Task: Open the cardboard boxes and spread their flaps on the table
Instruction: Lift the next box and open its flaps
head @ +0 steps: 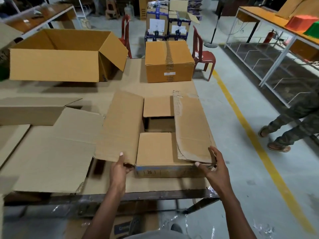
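**Both hands on the flaps of the near box**

The box [156, 149] sits at the near edge of the table [131, 78], its long axis running away from the person, its opening facing up. The left hand [120, 167] pinches the near corner of the left flap [119, 126], which is spread outward and raised a little. The right hand [213, 167] curls round the near edge of the right flap [191, 128] — torn along its taped edge and tilted up. Two short inner flaps lie flat, a dark gap between them.

The table is covered in brown cardboard sheets. Farther back stand a big open box [55, 64] and a taped box [170, 61] with a small white label, unreadable. Beyond — a grey floor with a yellow line [250, 135], red chairs [203, 57] and stacked cartons [165, 21]. Blue print on the near box's front wall is too blurred to read.
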`<action>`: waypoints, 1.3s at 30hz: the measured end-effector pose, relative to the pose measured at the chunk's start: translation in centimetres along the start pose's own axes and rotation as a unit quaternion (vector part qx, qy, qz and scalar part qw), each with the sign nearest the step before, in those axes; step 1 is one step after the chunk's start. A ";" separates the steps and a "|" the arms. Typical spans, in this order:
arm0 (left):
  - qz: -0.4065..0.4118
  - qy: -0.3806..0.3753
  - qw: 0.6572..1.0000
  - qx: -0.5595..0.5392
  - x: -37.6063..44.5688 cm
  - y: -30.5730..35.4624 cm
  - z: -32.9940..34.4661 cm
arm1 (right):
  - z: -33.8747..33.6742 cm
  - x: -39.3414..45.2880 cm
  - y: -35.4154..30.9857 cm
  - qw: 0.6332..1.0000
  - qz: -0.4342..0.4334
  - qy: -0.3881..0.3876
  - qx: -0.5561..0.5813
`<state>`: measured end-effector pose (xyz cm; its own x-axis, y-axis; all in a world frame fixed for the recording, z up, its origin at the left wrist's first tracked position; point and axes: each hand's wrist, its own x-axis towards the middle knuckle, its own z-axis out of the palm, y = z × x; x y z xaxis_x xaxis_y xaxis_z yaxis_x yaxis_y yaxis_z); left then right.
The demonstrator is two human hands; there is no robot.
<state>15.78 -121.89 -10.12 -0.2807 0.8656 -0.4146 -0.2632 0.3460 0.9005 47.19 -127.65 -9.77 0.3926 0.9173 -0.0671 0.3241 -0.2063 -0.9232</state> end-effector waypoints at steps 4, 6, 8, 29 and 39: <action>-0.063 0.041 0.996 -0.048 0.5 -1.8 -1.0 | 0.2 0.1 0.3 1.000 0.006 0.016 -0.007; -0.091 0.033 0.994 -0.042 1.1 -2.9 -1.6 | 0.3 -0.1 0.6 1.000 -0.001 0.016 0.014; -0.100 0.050 0.994 -0.017 1.4 -3.5 -1.8 | 0.2 -0.2 0.8 0.998 -0.004 0.021 0.055; 0.025 0.013 0.952 0.304 2.5 -1.5 -1.4 | -0.8 2.3 2.5 0.841 0.293 0.281 0.358; 0.297 -0.089 0.809 0.500 4.0 4.1 4.8 | -1.0 2.4 1.6 0.873 0.245 0.387 0.166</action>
<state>18.00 -115.32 -7.45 0.0772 0.9942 0.0754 0.7717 -0.1074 0.6268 49.52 -126.15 -11.07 0.9197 0.2155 -0.3282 -0.2632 -0.2819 -0.9226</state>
